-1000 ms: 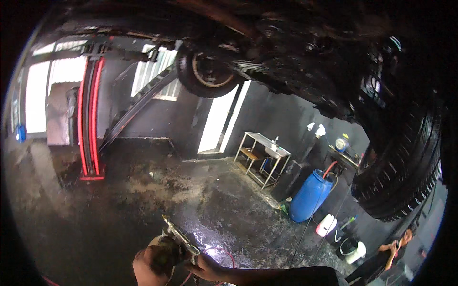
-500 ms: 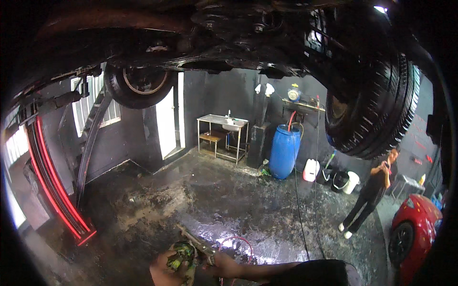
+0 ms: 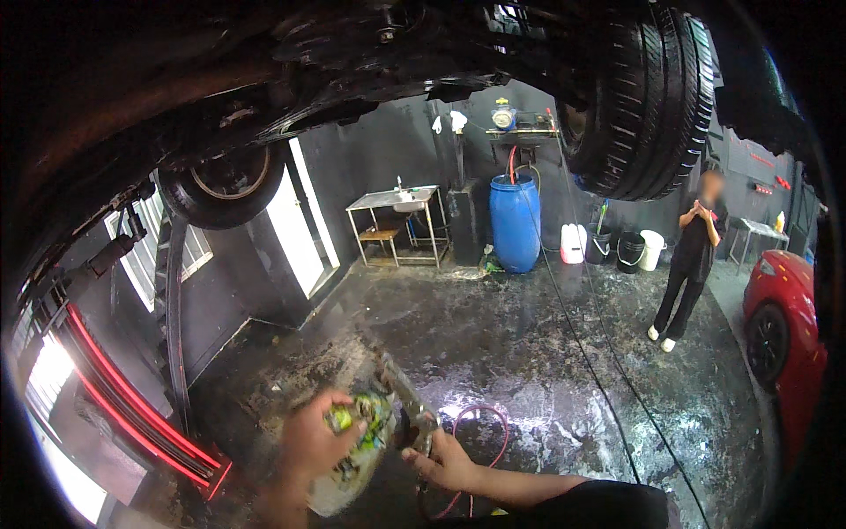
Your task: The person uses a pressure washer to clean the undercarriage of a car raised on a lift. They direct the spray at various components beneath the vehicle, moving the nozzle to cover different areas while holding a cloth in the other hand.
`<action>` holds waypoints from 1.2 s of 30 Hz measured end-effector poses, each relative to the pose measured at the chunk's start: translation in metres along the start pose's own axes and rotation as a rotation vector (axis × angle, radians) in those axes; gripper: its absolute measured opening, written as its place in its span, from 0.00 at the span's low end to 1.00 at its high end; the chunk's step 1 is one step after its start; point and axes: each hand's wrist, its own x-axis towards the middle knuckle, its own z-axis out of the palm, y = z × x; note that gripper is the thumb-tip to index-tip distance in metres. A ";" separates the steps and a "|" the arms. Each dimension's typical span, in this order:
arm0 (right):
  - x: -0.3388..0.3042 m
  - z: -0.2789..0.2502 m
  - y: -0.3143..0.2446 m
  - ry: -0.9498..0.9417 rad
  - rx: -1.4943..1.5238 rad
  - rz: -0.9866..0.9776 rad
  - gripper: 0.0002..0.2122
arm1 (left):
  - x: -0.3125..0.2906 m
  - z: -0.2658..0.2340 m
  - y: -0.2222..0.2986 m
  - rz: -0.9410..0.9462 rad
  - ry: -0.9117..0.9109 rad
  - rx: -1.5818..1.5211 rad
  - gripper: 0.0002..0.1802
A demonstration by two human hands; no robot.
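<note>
My right hand (image 3: 445,461) is closed round the handle of a long, thin metal spray gun (image 3: 401,388), its nozzle end pointing up and away to the left. A pinkish-red hose (image 3: 504,429) loops beside this hand. Just left of the gun, my left hand (image 3: 317,441) curls its fingers round a pale, bottle-like container (image 3: 339,498) with green and yellow patches. Blur hides whether the container joins the gun. Overhead hangs the dark underside of a raised car (image 3: 335,70), with a front tyre (image 3: 652,106) at the right and another wheel (image 3: 225,189) at the left.
A red-edged lift post (image 3: 132,397) stands at left. Along the back are a sink table (image 3: 370,201), a blue barrel (image 3: 515,225) and several buckets (image 3: 630,251). A person (image 3: 692,256) stands right, near a red car (image 3: 780,309). Dark cables (image 3: 586,348) cross the wet floor.
My view has tilted and shifted, so the tyres and back wall sit higher. Both hands, with the spray gun and container, have come further up into view. The other person still stands at right.
</note>
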 end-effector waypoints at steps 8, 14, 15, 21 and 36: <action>0.044 -0.084 -0.135 0.357 0.185 -0.082 0.39 | 0.121 -0.050 0.118 0.543 -0.076 0.062 0.22; 0.096 -0.146 -0.206 0.567 -0.057 -0.425 0.32 | 0.150 -0.099 0.215 0.689 0.089 0.058 0.16; 0.101 -0.154 -0.213 0.548 -0.024 -0.415 0.32 | 0.153 -0.102 0.222 0.703 0.082 0.014 0.16; 0.094 -0.173 -0.238 0.555 -0.070 -0.549 0.43 | 0.134 -0.114 0.241 0.734 0.102 -0.150 0.17; 0.107 -0.137 -0.277 0.501 -0.165 -0.591 0.44 | 0.118 -0.157 0.197 0.682 0.195 -0.360 0.18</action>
